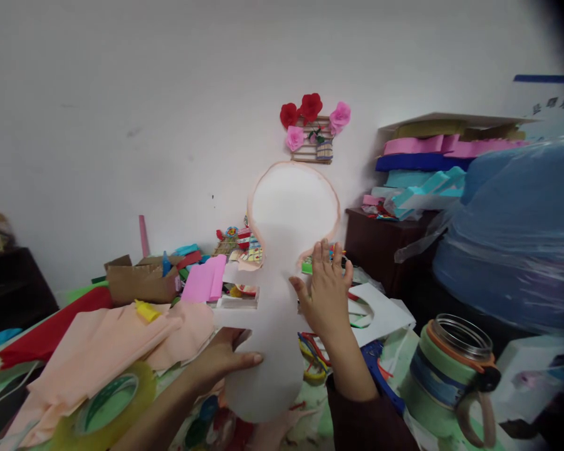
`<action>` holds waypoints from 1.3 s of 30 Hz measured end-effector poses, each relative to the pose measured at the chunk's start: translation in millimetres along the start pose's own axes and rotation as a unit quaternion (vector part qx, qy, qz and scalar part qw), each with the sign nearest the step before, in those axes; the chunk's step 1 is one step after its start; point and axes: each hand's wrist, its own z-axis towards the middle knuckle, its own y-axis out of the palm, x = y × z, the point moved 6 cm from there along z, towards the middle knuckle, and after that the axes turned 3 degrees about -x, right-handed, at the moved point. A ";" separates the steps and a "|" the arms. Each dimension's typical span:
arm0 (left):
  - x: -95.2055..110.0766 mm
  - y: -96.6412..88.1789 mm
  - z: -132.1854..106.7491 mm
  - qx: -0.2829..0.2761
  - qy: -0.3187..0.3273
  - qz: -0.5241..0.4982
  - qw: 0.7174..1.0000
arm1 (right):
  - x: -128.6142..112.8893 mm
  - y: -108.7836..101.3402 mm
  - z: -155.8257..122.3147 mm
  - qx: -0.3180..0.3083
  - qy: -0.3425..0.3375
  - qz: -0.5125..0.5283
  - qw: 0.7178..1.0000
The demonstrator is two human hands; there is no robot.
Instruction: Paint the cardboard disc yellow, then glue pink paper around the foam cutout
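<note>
I hold up a white foam cutout [282, 263] shaped like a figure with a round head edged in peach paper. My left hand [225, 360] grips its lower body from the left, thumb across the front. My right hand [326, 291] presses on the neck and right side, fingers pointing up and curled around the edge. The cutout stands upright in front of me, hiding the table behind it.
Peach crepe paper [103, 351] and red paper [51, 332] lie at left, with a tape roll [108, 401] in front. A green jar [451, 369] stands at right. Brown cardboard box [141, 279], pink foam [204, 279], white foam scrap [380, 310], stacked foam sheets [427, 156], paper flowers [313, 122] on the wall.
</note>
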 end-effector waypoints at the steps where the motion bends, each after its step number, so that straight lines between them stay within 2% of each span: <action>1: 0.6 -0.2 -0.2 0.002 -0.001 0.001 1.000 | -2.6 0.2 -0.5 -0.004 -0.008 -0.001 1.000; 7: 2.9 0.4 -1.8 0.009 -0.005 0.003 1.000 | -18.3 3.3 -5.3 -0.006 -0.044 0.008 0.999; 14: 7.1 2.0 -3.2 0.014 0.012 -0.009 1.000 | -18.3 4.9 -6.4 -0.005 -0.049 -0.005 0.999; 22: -3.9 -4.8 -0.8 0.043 0.006 -0.046 0.998 | -23.3 2.9 -10.1 0.016 -0.064 0.012 0.998; 29: 3.5 -1.0 -1.3 0.018 0.040 -0.029 0.999 | -25.2 2.3 -9.2 0.000 -0.061 0.022 0.998; 39: 5.7 2.3 -2.8 0.009 0.028 -0.021 0.999 | -28.8 -5.3 -12.3 0.033 -0.078 0.028 0.996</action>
